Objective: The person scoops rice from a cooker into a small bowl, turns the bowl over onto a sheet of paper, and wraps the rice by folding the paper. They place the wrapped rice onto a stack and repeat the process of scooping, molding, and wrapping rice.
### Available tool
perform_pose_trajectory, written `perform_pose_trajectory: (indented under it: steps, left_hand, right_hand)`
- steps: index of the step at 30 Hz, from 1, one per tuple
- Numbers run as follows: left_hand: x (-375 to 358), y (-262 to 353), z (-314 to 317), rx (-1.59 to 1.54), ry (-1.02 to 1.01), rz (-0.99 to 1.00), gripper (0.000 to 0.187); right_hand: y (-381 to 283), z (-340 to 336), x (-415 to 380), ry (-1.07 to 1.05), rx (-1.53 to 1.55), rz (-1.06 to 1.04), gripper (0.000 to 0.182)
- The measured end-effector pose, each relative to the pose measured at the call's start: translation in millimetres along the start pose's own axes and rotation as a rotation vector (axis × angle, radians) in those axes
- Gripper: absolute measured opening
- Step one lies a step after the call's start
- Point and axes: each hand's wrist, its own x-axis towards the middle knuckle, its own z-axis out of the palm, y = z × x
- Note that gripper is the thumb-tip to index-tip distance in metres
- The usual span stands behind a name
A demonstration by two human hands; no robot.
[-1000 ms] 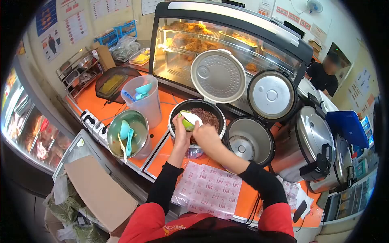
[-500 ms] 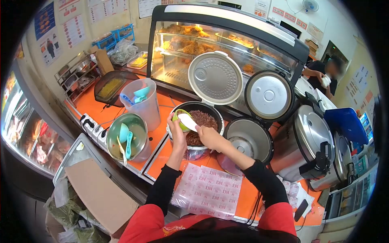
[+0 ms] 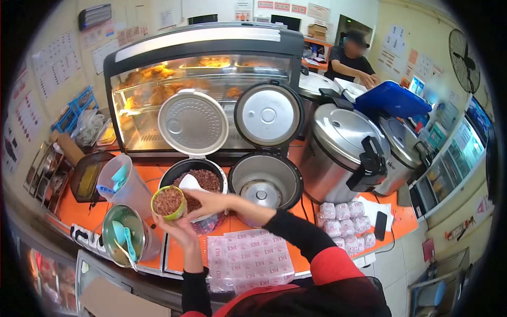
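Note:
My left hand (image 3: 178, 229) holds a small green cup (image 3: 180, 210) from below, tilted toward me and filled with reddish-brown rice (image 3: 168, 202). In my right hand (image 3: 214, 204) is a white rice paddle (image 3: 190, 183), its blade over the cooker beside the cup. Behind both hands stands an open rice cooker (image 3: 225, 186) with brown rice inside and its lid (image 3: 193, 122) raised. Nearer my body lies a stack of printed rice wrappers (image 3: 251, 259).
A second open cooker (image 3: 296, 182) and a large steel cooker (image 3: 338, 153) stand rightward. Several wrapped packets (image 3: 342, 212) lie near a phone (image 3: 380, 226). A steel pot (image 3: 150, 248) and clear pitcher (image 3: 134, 185) are left. Behind sits a heated food display (image 3: 200, 36). A co-worker (image 3: 348, 61) stands beyond.
The cup has moved toward me, away from over the cooker, and its rice now shows at the top. The paddle has come off the cup. My view has turned right.

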Motion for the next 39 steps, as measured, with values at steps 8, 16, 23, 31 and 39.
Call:
perform_pose_trajectory:
  steps: [8, 16, 23, 31, 39]
  left_hand:
    - [-111, -43, -58, 0.503, -0.214, 0.183, 0.052]
    - [-136, -91, -190, 1.682, -1.095, 0.047, 0.065]
    - [-140, -102, -202, 1.872, -1.127, 0.090, 0.086]
    - [-138, -104, -204, 1.914, -1.133, 0.120, 0.087]
    - [-134, -102, -201, 1.931, -1.148, 0.103, 0.086]
  right_hand:
    - [-20, 91, -130, 0.479, 1.193, 0.408, 0.089]
    - [-39, 121, -278, 0.822, 1.632, 0.543, 0.085]
    - [-44, 152, -349, 1.136, 1.802, 0.688, 0.079]
    - [-51, 162, -338, 1.068, 1.810, 0.783, 0.079]
    - [-48, 167, -336, 1.053, 1.810, 0.797, 0.080]
